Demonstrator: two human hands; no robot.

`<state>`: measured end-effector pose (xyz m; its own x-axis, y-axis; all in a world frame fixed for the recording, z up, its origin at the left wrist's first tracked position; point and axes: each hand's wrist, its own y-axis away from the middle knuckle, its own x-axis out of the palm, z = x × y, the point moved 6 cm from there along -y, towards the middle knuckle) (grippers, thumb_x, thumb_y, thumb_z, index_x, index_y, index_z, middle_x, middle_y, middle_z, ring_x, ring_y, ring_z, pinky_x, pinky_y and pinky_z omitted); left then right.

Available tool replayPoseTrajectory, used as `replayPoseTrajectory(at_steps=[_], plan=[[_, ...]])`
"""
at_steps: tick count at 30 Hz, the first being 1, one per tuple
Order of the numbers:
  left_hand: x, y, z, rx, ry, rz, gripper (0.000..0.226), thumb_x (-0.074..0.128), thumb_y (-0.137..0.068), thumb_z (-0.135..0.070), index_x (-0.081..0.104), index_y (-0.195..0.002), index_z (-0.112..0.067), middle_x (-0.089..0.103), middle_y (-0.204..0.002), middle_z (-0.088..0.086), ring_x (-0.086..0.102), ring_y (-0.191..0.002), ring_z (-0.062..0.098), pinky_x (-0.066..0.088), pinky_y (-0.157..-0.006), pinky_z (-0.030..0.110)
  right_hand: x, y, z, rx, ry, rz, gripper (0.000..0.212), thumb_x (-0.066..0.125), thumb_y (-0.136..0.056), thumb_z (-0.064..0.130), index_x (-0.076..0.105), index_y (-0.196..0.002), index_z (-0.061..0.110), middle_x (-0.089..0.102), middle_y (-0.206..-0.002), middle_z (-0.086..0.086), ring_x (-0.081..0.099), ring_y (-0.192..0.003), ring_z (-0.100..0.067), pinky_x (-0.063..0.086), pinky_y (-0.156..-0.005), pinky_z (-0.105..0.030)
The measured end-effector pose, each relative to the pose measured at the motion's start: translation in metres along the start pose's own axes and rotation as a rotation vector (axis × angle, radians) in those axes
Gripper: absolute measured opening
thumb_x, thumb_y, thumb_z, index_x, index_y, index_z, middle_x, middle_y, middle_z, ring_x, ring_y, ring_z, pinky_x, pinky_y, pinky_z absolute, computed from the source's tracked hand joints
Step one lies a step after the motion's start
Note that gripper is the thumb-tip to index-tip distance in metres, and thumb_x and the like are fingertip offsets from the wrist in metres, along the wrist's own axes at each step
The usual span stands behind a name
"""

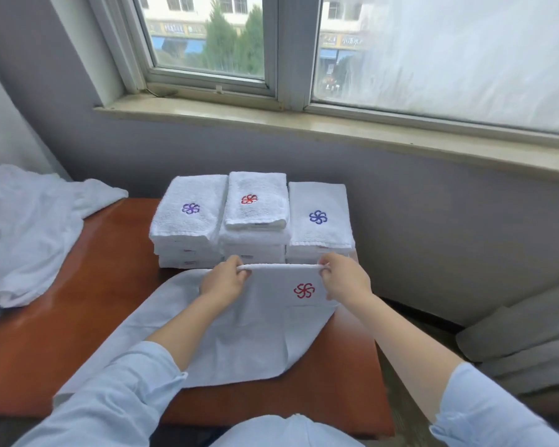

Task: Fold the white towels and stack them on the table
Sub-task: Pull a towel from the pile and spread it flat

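A white towel with a red pinwheel emblem lies partly spread on the brown table. Its far edge is lifted off the table. My left hand pinches that edge at its left end and my right hand pinches it at the right end, so the edge runs taut between them. Behind the hands stand three stacks of folded white towels: the left stack with a purple emblem on top, the middle stack with a red one, the right stack with a blue one.
A heap of unfolded white cloth covers the table's left end. A grey wall and a window sill rise right behind the stacks. Grey cushions lie on the floor to the right of the table.
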<state>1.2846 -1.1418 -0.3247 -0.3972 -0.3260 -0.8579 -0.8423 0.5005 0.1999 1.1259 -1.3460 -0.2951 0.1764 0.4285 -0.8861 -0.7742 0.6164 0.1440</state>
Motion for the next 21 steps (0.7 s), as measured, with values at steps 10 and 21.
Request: replayPoseTrajectory(at_steps=[10,21], plan=[[-0.106,0.027,-0.056,0.364,-0.077,-0.681,0.012,0.069,-0.088,-0.028,0.065,-0.091,-0.016,0.069,-0.087,0.005,0.061,-0.071,0.035,0.040,-0.063,0.036,-0.078,0.012,0.036,-0.160,-0.216,-0.518,0.023,0.052,-0.093,0.018,0.064,-0.110,0.027,0.066,-0.104,0.012,0.063,-0.087,-0.019,0.034,-0.066,-0.028],[0.005,0.051,-0.038,0.291,-0.304,-0.037,0.021,0.062,-0.084,-0.051,0.061,-0.084,-0.030,0.060,-0.087,-0.008,0.061,-0.078,0.014,0.033,-0.057,0.027,-0.008,0.051,-0.039,0.018,0.135,-0.124,0.019,0.050,-0.087,0.024,0.064,-0.100,0.024,0.065,-0.091,0.001,0.059,-0.080,-0.021,0.045,-0.064,-0.029]])
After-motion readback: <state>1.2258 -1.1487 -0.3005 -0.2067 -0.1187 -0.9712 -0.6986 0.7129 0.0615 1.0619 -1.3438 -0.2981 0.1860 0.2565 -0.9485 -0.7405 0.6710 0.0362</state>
